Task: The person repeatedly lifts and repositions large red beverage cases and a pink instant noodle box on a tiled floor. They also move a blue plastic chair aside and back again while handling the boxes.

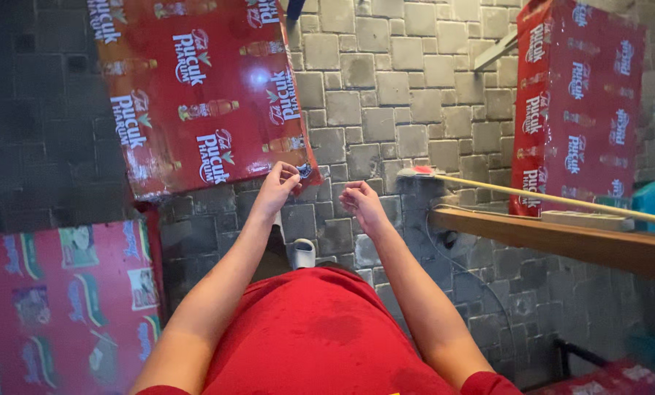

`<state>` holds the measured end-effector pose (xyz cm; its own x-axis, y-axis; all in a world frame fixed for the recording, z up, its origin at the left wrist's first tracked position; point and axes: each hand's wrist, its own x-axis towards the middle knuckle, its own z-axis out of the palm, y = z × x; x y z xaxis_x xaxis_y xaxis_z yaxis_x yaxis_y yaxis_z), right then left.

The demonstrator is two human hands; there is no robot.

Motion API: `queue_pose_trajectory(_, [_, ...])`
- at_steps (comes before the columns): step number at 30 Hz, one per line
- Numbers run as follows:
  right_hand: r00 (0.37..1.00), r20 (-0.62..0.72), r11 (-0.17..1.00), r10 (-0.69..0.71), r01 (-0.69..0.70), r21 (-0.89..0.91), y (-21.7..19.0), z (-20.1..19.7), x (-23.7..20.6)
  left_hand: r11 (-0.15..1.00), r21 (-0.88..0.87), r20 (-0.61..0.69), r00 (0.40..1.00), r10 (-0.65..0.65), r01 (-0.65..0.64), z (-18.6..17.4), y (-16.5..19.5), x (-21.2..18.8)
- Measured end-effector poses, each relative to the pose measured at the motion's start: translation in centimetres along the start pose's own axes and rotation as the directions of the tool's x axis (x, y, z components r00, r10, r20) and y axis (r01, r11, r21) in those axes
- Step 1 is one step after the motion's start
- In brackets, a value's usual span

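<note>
Here, L hand (277, 184) pinches glossy red carton (199, 88) corner; R hand (362, 204) curled.

carton (196, 88) left, carton (576, 110) right, hands (320, 194) between

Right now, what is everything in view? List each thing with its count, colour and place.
Red printed cardboard cartons: two; one flat on the floor upper left, one upright at right.
Pink printed sheet: one, lower left.
Grey stone-paved floor: one, centre.
Brown wooden plank: one, right.
Pale thin stick with red-and-white tip: one, above the plank.
White sandal: one, below the hands.
Red shirt: one, bottom centre.
Left hand: at the flat carton's corner, fingers pinched.
Right hand: loosely curled, holding nothing visible.
</note>
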<state>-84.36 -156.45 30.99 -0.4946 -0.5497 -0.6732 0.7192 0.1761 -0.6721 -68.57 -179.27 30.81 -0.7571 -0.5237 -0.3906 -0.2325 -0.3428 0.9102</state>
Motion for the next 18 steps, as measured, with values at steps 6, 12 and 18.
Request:
queue_pose_trajectory(6, [0.996,-0.009,0.996,-0.088,0.088,-0.021,-0.6,3.0,2.5,0.990,0.137,0.053,0.998,0.037,-0.044,-2.6,1.3,3.8])
queue_pose_trajectory(12, [0.991,0.016,0.991,-0.134,0.135,-0.005,-0.9,4.6,4.9,0.994,0.087,0.060,0.996,0.064,-0.069,-4.1,2.2,6.2])
queue_pose_trajectory(18, [0.993,-0.002,0.993,-0.115,0.115,0.006,-3.3,5.0,7.3,1.000,-0.019,0.081,0.997,0.006,-0.005,-3.6,3.9,8.4])
